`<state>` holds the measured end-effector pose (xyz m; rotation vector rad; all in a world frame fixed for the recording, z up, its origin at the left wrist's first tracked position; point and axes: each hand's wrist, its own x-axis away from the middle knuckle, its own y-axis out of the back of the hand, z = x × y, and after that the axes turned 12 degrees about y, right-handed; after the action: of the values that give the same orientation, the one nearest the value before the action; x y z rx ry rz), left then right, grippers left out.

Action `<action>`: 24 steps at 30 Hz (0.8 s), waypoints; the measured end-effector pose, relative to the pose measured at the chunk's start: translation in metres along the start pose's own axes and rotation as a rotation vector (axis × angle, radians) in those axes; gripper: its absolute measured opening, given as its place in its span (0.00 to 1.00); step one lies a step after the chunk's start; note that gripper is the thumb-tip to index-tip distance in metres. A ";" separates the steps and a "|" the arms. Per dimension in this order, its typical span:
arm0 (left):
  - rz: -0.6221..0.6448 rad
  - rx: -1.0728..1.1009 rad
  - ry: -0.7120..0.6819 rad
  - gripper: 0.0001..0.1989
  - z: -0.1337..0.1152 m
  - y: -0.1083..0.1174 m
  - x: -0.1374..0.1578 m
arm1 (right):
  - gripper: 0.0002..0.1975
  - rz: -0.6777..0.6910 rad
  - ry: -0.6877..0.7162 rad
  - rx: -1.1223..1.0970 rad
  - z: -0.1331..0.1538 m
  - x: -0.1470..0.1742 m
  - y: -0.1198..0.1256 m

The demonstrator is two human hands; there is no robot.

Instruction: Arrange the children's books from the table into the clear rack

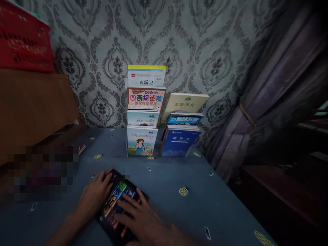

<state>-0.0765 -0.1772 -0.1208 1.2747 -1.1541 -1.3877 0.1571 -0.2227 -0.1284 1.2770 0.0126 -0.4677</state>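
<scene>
A dark, flat, book-like item point(118, 191) lies at a slant on the blue cloth, its face covered with colourful picture panels and a red edge showing at its upper corner. My left hand point(93, 194) grips its left edge, the fingers bent over onto the face. Across the lower right part of the face, my right hand point(143, 215) rests with fingers spread. That hand hides part of the pictures, and the item's near end runs toward the bottom of the view.
Behind stand two tiered rows of books: a taller left row point(140, 141) and a right row with a blue book point(180, 143) in front. A wooden cabinet point(36, 102) carries a red basket point(25, 41) at left. A purple curtain point(235, 136) hangs right of the table edge.
</scene>
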 end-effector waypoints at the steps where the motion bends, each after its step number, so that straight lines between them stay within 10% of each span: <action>1: 0.003 -0.024 -0.004 0.21 0.002 -0.002 0.006 | 0.33 -0.009 -0.018 -0.031 -0.002 0.005 0.006; 8: 0.068 0.056 -0.326 0.44 0.027 -0.048 0.037 | 0.34 -0.017 -0.308 -0.081 -0.020 0.024 0.019; 14: 0.259 0.108 -0.471 0.55 0.030 -0.026 0.036 | 0.32 -0.063 -0.332 0.006 -0.021 0.034 0.004; 19: 0.236 0.031 -0.520 0.47 0.025 -0.017 0.041 | 0.34 -0.077 -0.334 -0.013 -0.021 0.038 0.002; 24: -0.042 -0.018 -0.678 0.36 0.028 -0.024 0.057 | 0.32 -0.102 -0.364 -0.131 -0.017 0.037 0.010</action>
<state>-0.1092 -0.2278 -0.1530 0.8256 -1.5536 -1.9322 0.1986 -0.2169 -0.1347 1.0515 -0.1959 -0.7701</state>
